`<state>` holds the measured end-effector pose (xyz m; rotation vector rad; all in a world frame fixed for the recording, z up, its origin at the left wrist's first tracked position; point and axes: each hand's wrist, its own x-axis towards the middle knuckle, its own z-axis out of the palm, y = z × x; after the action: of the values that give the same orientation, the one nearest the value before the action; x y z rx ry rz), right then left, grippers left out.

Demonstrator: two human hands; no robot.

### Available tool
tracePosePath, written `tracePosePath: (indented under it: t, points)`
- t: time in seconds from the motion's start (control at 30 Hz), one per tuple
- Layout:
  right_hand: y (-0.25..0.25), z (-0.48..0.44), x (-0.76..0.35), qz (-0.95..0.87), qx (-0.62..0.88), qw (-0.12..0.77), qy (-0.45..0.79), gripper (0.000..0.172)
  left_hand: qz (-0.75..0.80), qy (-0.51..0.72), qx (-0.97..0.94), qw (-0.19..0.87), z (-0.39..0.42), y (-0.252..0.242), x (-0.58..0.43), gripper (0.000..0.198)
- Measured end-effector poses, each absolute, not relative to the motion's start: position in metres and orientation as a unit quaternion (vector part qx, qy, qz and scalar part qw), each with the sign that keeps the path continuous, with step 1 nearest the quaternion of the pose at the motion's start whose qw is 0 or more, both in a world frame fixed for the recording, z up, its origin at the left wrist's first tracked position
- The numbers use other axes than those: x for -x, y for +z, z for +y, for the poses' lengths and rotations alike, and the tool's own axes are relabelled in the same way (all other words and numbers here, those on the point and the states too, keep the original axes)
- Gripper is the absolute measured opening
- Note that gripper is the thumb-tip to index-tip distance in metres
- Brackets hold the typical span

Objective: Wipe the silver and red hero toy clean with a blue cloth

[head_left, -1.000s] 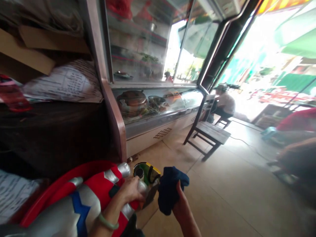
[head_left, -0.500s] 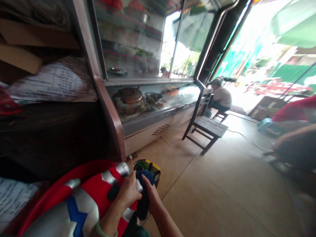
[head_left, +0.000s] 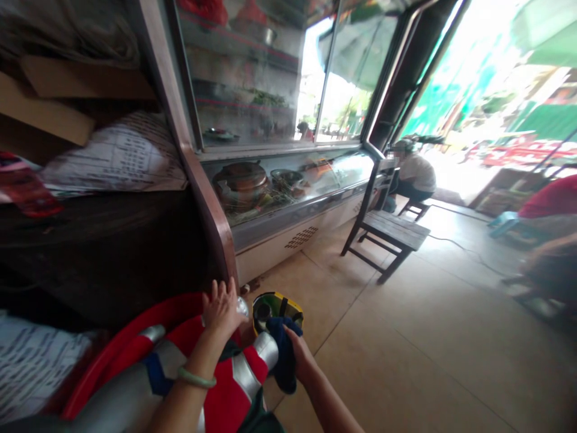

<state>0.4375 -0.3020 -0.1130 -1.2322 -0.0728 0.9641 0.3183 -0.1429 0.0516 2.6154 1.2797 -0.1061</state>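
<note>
The right hand (head_left: 301,361) keeps a clenched grip on the blue cloth (head_left: 282,352), pressed against the red-and-silver toy ride (head_left: 234,385) at its nine o'clock. The left hand (head_left: 220,310), fingers released, rests on the toy's top at eleven o'clock of the cloth.
</note>
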Motion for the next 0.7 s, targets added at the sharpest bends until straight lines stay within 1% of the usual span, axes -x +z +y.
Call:
tracePosePath:
  t: [0.03,0.07,0.17,0.2,0.23,0.33,0.4,0.47,0.57,0.7]
  points:
    - [-0.107,-0.301,-0.445,-0.021,0.553,0.708,0.439,0.044,0.443,-0.059,-0.886,0.123,-0.135,0.05,-0.316,0.102]
    - [-0.1,-0.298,-0.452,-0.011,0.551,0.708,0.441,0.049,0.444,-0.079,-0.882,0.136,-0.129,0.048,-0.313,0.094]
    - [-0.075,-0.286,-0.467,-0.019,0.538,0.715,0.446,0.063,0.433,-0.093,-0.883,0.154,-0.121,0.038,-0.308,0.05]
    - [-0.067,-0.28,-0.468,-0.033,0.528,0.717,0.453,0.066,0.428,-0.082,-0.887,0.152,-0.121,0.035,-0.307,0.042]
    - [-0.059,-0.273,-0.467,-0.05,0.518,0.718,0.462,0.067,0.423,-0.069,-0.891,0.15,-0.122,0.033,-0.307,0.039]
    - [-0.044,-0.248,-0.452,-0.106,0.494,0.707,0.494,0.062,0.401,-0.039,-0.901,0.16,-0.127,0.033,-0.308,0.036]
    - [-0.04,-0.229,-0.437,-0.137,0.485,0.695,0.512,0.058,0.398,-0.03,-0.902,0.163,-0.13,0.035,-0.309,0.03]
    - [-0.041,-0.21,-0.426,-0.155,0.48,0.692,0.517,0.054,0.404,-0.024,-0.9,0.161,-0.133,0.038,-0.309,0.028]
    - [-0.048,-0.192,-0.417,-0.148,0.491,0.698,0.5,0.045,0.407,-0.02,-0.898,0.165,-0.137,0.04,-0.307,0.033]
    - [-0.064,-0.189,-0.418,-0.109,0.545,0.694,0.458,0.03,0.402,-0.033,-0.897,0.179,-0.142,0.04,-0.306,0.04]
